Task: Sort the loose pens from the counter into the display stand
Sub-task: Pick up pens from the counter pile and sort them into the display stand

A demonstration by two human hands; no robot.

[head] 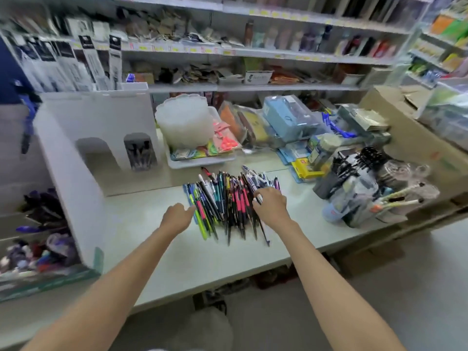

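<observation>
Two bare forearms [106,287] are stretched forward over the near edge of the bench [157,262]. The loose pens [228,206] are heaped in one mixed pile on the bench, under the right hand [271,207] and just to the right of the left hand [177,217]. The right hand is laid on the pile's right part with its fingers curled down among the pens; whether one is pinched cannot be told. The left hand is held beside the pile's left edge, fingers loosely curled, thumb pointed at the pens, nothing grasped. The white display stand [101,117] is set to the left of and beyond the left hand, and one arched slot is filled with dark pens [140,153]. Beyond the hands a white tray [200,162] of bright packets is seen. Cups of pens [354,196] are crowded to the right of the right hand.
</observation>
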